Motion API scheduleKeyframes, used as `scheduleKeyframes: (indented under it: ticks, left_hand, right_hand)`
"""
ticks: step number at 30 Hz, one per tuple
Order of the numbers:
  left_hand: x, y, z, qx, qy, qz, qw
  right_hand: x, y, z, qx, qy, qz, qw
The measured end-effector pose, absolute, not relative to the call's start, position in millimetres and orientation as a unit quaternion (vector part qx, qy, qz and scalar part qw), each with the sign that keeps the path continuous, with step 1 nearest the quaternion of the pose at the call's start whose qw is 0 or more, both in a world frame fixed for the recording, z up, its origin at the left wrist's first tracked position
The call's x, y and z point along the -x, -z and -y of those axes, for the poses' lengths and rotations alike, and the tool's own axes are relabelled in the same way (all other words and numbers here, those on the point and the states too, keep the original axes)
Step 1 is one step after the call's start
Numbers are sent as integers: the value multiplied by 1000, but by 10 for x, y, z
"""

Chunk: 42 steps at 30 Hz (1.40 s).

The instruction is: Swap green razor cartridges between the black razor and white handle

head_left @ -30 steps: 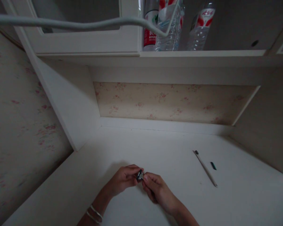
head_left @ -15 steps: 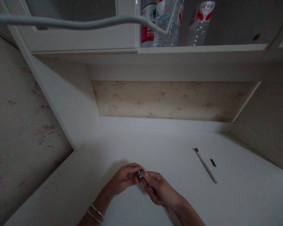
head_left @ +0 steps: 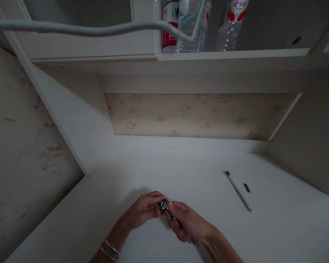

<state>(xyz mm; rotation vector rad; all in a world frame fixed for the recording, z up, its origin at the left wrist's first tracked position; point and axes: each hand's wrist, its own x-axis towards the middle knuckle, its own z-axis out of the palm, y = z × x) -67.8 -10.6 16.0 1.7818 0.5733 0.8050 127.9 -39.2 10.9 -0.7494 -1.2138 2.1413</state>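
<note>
Low in the head view, both my hands meet over the white desk. A small tool with a shiny silver-and-black head [head_left: 163, 205] and a thin dark handle is between them; its exact kind is too small to make out. My left hand [head_left: 144, 209] pinches the head from the left with thumb and fingers. Wrapped round the handle is my right hand [head_left: 185, 221], its thumb close to the head. Part of the handle is hidden in the right palm, and its dark end shows below the fingers.
To the right lie a slim pale stick [head_left: 238, 191] with a dark oval tip and a short dark-green piece [head_left: 247, 187]. Plastic bottles [head_left: 230, 27] stand on the shelf above. A pale bent rod [head_left: 98, 30] crosses the top of the view. Side panels [head_left: 71, 113] flank the desk.
The view has shifted slightly. Both hands keep their grip on the small tool, and its silver head appears turned a little. The things on the desk stay where they were.
</note>
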Motion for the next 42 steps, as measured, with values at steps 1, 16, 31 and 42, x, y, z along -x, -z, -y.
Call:
scheduleKeyframes:
  ticks: [1, 16, 31, 42]
  left_hand:
    - [676, -159, 105, -743, -339, -240, 525]
    - [670, -125, 83, -724, -394, -285, 489]
    - [656, -57, 89, -718, -409, -291, 482]
    - [647, -10, 70, -683, -420, -285, 526]
  right_hand:
    - [-1275, -109, 397, 282, -797, 452, 283]
    - [-1244, -140, 327, 349, -620, 591, 380]
    - [-1221, -82, 336, 364, -570, 609, 414]
    - [-1258, -171, 342, 360, -659, 533, 390]
